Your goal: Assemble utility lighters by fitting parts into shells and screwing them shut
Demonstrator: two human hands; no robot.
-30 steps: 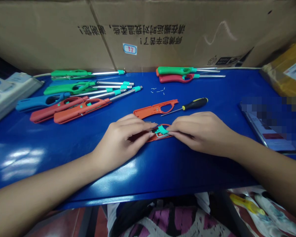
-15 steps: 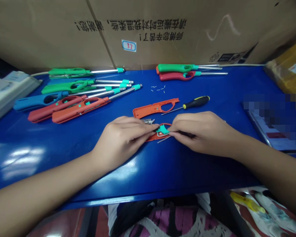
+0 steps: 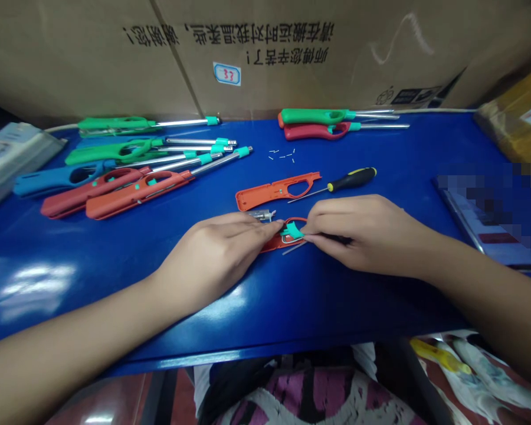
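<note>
An orange lighter casing half (image 3: 272,244) lies open on the table, with a teal trigger (image 3: 294,231) and a thin white wire in it. My left hand (image 3: 212,251) covers its left end, fingers together and pressed down on it; the thumb is largely hidden. At the casing's right side my right hand (image 3: 363,236) is closed in a pinch at the trigger's edge. Just behind my left fingers sits a small cylindrical part (image 3: 263,215). A thin metal strip (image 3: 293,248) shows in front of the casing. The other orange casing half (image 3: 259,198) lies farther back.
A black and yellow screwdriver (image 3: 356,179) rests behind my right hand. Several tiny screws (image 3: 283,156) are scattered farther back. Assembled lighters (image 3: 137,195) lie at left, more lighters (image 3: 314,117) at back right. A cardboard box (image 3: 265,77) stands behind; a flat device (image 3: 491,227) is at right.
My left fingers have shifted slightly, with the index finger now lying flatter over the casing beside the trigger. My right hand keeps its pinch. The camera view has moved a little.
</note>
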